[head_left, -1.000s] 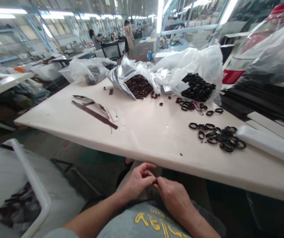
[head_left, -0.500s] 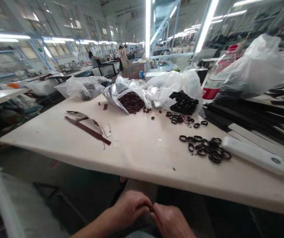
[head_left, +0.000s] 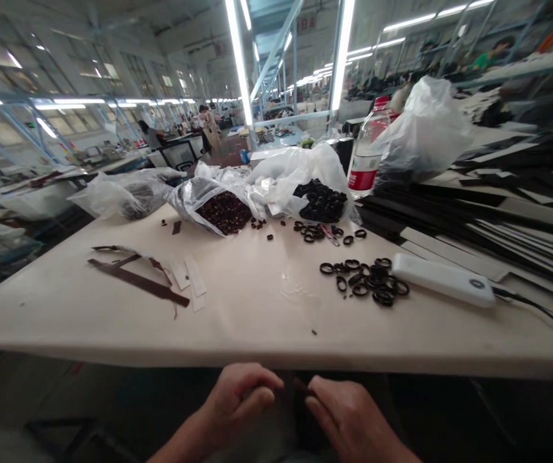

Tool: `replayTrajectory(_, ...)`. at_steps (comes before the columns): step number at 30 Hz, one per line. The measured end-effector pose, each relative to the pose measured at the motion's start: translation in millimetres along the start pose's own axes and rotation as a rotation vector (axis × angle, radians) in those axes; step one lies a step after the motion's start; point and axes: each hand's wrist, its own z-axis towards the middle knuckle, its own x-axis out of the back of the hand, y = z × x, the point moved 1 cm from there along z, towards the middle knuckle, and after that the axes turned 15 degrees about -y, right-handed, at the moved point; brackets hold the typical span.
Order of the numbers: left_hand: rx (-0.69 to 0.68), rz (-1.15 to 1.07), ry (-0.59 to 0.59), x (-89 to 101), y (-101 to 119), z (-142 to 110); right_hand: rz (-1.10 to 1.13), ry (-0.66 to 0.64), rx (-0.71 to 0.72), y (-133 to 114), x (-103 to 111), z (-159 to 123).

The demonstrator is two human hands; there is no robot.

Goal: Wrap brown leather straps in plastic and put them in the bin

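Observation:
My left hand (head_left: 238, 399) is below the front edge of the table, its thumb and index finger apart with nothing visible between them. A short gap separates it from my right hand (head_left: 348, 411), whose thumb and fingers pinch a small dark strip (head_left: 300, 384). Most of that strip blends into the dark background, so its full shape is hidden. On the table beyond, black loops (head_left: 373, 280) lie in a loose pile. Farther back are a bag of dark brown small pieces (head_left: 226, 212) and a bag of black loops (head_left: 322, 200).
A white handheld device (head_left: 443, 280) with a cord lies right of the loops. Dark brown strips (head_left: 136, 281) and white paper slips (head_left: 193, 276) lie at left. A red-labelled bottle (head_left: 364, 161) stands at the back right, near long black strips (head_left: 431, 212).
My hands have come apart; before, they met over the dark strip. My left fingers have let go, while the strip stays in my right hand. The view has turned rightward.

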Motion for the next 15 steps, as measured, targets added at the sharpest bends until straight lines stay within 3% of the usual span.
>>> replayTrajectory(3,-0.028,0.0,0.151,41.5,9.0,21.2,0.019,0.201,-0.058,14.0,55.2,-0.2)
replayTrajectory(6,-0.052,0.04,0.274,90.9,4.6,62.1,-0.013,0.304,-0.163,39.6,86.7,3.3)
replayTrajectory(11,0.073,0.327,0.373,158.4,-16.9,160.2,0.018,0.281,-0.287,72.5,80.6,14.3)
replayTrajectory(15,0.124,0.385,0.403,176.6,-31.2,225.0,0.076,0.313,-0.329,77.1,71.4,15.2)
